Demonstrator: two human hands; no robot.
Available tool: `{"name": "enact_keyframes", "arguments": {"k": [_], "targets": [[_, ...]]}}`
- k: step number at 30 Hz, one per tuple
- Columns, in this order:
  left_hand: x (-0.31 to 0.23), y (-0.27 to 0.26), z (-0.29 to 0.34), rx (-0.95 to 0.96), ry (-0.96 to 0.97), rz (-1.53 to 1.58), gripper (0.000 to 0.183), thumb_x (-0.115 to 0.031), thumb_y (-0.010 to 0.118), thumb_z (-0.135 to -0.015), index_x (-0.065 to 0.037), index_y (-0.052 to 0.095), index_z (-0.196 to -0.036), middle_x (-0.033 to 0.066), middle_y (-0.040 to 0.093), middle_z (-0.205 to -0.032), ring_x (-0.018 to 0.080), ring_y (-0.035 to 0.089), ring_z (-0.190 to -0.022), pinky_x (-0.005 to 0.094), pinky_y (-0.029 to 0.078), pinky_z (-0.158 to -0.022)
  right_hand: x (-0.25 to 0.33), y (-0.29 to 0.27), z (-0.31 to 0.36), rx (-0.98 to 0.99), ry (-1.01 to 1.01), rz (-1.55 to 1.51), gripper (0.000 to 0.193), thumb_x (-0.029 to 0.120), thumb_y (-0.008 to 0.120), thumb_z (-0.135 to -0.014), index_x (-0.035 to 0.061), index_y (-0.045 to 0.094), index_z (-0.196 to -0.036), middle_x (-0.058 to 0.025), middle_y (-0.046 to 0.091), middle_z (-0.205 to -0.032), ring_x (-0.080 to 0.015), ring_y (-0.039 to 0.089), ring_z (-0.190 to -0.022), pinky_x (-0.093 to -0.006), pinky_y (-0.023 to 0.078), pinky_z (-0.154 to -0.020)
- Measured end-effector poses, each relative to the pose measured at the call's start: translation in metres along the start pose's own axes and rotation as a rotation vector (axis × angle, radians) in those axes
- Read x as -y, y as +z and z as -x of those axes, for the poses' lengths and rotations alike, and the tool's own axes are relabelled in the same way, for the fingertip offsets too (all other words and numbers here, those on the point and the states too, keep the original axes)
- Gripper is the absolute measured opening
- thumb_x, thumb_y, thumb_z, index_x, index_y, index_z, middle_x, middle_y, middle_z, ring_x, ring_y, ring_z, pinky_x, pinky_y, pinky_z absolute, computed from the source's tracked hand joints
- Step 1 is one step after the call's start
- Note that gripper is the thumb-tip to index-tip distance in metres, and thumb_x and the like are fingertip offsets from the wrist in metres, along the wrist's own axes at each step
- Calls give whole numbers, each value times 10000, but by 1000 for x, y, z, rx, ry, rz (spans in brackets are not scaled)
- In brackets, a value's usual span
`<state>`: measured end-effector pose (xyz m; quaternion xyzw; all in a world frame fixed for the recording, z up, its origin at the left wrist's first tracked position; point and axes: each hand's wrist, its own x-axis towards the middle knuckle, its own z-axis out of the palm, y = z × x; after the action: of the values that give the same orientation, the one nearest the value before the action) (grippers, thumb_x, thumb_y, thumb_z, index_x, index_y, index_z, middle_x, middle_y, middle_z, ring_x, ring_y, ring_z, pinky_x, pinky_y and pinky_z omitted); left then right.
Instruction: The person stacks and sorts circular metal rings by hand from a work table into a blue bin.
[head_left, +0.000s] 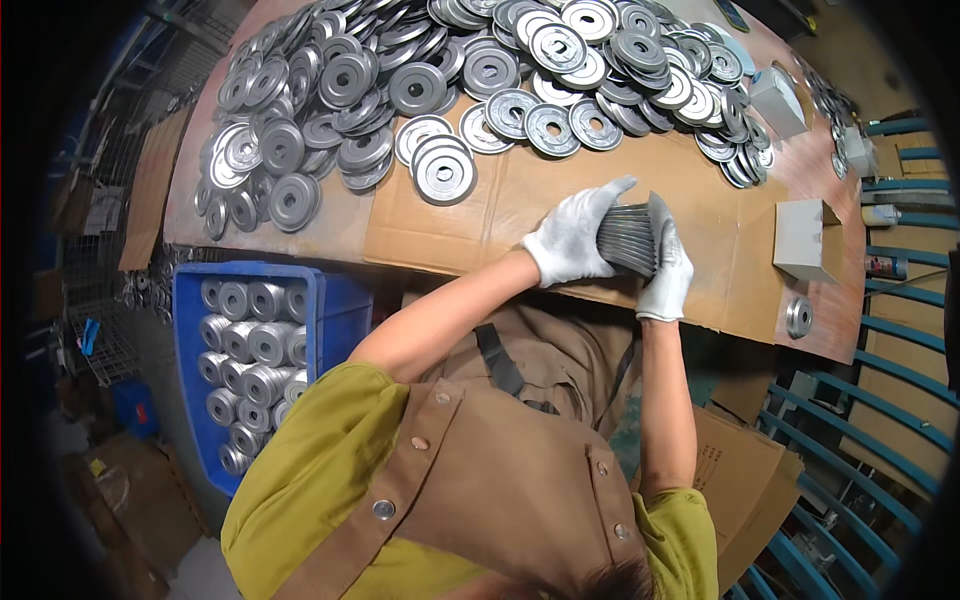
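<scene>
Between my two white-gloved hands is a stack of grey metal discs (627,240), held on its side above the cardboard near the table's front edge. My left hand (578,235) presses against the stack's left end, thumb and fingers around it. My right hand (668,262) closes on the right end, where one disc's face shows edge-on. Just beyond my hands, a big heap of loose metal discs (490,70) with holed centres covers the far part of the table. A short overlapping pile of discs (443,172) lies on the cardboard (520,205) to the left.
At lower left, a blue crate (318,320) holds rows of stacked discs. An open white box (805,240) stands at the table's right, with one disc (799,317) near it. Blue rollers (890,375) run along the right side. A cardboard box (715,470) sits below the table.
</scene>
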<state>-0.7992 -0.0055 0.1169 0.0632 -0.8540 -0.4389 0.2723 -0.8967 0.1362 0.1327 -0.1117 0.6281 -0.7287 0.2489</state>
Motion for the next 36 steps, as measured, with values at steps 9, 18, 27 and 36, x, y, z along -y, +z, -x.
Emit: {"name": "enact_keyframes", "arguments": {"k": [9, 18, 27, 36], "targets": [[18, -48, 38, -97, -66, -42, 696, -283, 893, -659, -89, 581, -1249, 159, 666, -1088, 373, 664, -1013, 451, 537, -905, -10, 15, 7, 327, -267, 576, 364, 109, 541, -1058, -5, 600, -1398, -173, 607, -1432, -274, 533, -1377, -371, 382, -1158], [37, -39, 47, -81, -29, -33, 511, -289, 790, -789, -96, 586, -1216, 141, 662, -1062, 379, 659, -1005, 460, 546, -847, 30, 71, 32, 838, -1062, 1193, 442, 175, 678, -839, 38, 649, -1258, -160, 595, -1286, -363, 540, -1245, -504, 436, -1059], [18, -38, 40, -186, -105, -24, 640, -344, 875, -694, -112, 574, -1210, 149, 663, -1042, 374, 673, -965, 463, 550, -844, -3, -16, 22, 511, -1014, 1127, 467, 144, 661, -894, -56, 598, -1312, -279, 577, -1315, -467, 555, -1215, -526, 453, -1039], [18, -32, 50, -229, -206, -57, 585, -322, 861, -715, -117, 593, -1194, 148, 680, -1051, 387, 691, -937, 453, 568, -824, 29, 24, 26, 750, -903, 1208, 407, 174, 667, -895, 14, 648, -1269, -170, 615, -1329, -373, 557, -1268, -490, 436, -1079]]}}
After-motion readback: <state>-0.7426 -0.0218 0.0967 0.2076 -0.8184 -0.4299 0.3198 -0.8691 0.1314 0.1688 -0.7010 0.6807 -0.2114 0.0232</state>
